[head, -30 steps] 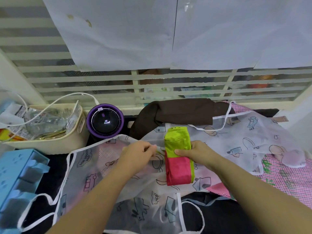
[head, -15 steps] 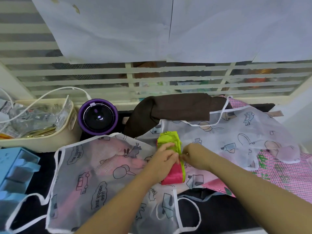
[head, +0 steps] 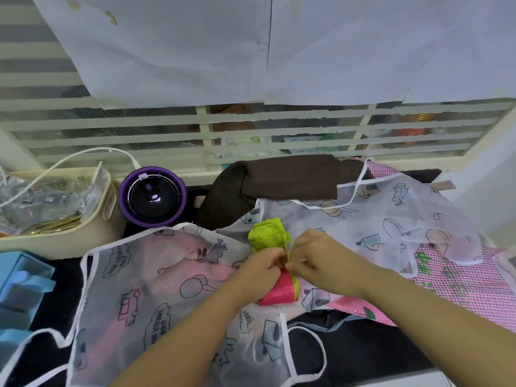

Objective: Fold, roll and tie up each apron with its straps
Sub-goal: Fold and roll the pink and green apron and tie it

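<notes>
At the center of the frame, our left hand (head: pixel 262 270) and right hand (head: pixel 315 258) meet over the rolled green-and-pink apron (head: pixel 265 237). We curl the fingers of both, pinching the roll's middle. It lies on 1 translucent cartoon-print apron (head: pixel 156 275).

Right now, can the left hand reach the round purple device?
Probably yes: only the translucent printed apron lies between the left hand and the round purple device, though its fingers grip the rolled green-and-pink apron.
</notes>
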The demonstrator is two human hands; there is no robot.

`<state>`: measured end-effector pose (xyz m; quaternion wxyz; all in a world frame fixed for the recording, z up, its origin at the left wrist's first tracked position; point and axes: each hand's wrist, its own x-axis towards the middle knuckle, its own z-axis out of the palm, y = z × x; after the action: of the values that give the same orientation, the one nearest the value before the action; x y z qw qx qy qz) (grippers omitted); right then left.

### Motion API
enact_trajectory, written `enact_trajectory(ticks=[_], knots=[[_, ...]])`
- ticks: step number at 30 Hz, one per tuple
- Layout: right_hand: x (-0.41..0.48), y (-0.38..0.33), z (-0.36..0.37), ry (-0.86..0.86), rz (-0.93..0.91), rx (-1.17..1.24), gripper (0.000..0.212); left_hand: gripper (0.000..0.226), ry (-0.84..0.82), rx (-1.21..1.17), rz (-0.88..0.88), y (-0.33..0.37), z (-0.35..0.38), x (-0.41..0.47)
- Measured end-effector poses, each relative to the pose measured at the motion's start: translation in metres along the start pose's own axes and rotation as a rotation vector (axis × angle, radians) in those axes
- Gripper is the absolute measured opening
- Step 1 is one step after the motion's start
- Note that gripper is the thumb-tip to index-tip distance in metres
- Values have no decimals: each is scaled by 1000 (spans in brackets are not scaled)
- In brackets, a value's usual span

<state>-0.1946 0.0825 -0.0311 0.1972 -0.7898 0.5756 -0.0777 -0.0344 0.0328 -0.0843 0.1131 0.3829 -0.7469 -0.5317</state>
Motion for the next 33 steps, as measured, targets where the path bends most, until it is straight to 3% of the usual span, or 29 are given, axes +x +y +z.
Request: enact_trajectory(ticks=[4,7,9,13,17,20,24,27,31,33], knots=[[13,-23,-12,-61,28,269,31,12,-25,166,62,2,1,0],[23,-28,-17,43,178,698,24,34,2,122,-21,0,-1,3],[24,-16,-16,78,300,847,25,35,20,37,-8,-1,-1,1],[17,5,5,-178,270,632,25,32,26,-4,47,-3,-2,1],[15,20,20,-12,322,565,17,33,33,18,2,-4,-3,5],[12,26,26,138,403,614,18,31,64,-124,-27,-4,-3,7],[6,23,29,174,453,649,15,31,80,-183,-12,-5,-1,7],[1,16,35,232,493,651,12,33,127,-252,-102,-7,-1,14],[-6,-1,55,177,336,221,11,38,87,-284,-261,-4,-7,23],[-4,-6,64,262,175,-10,18,36,71,-219,-278,-2,-10,23]])
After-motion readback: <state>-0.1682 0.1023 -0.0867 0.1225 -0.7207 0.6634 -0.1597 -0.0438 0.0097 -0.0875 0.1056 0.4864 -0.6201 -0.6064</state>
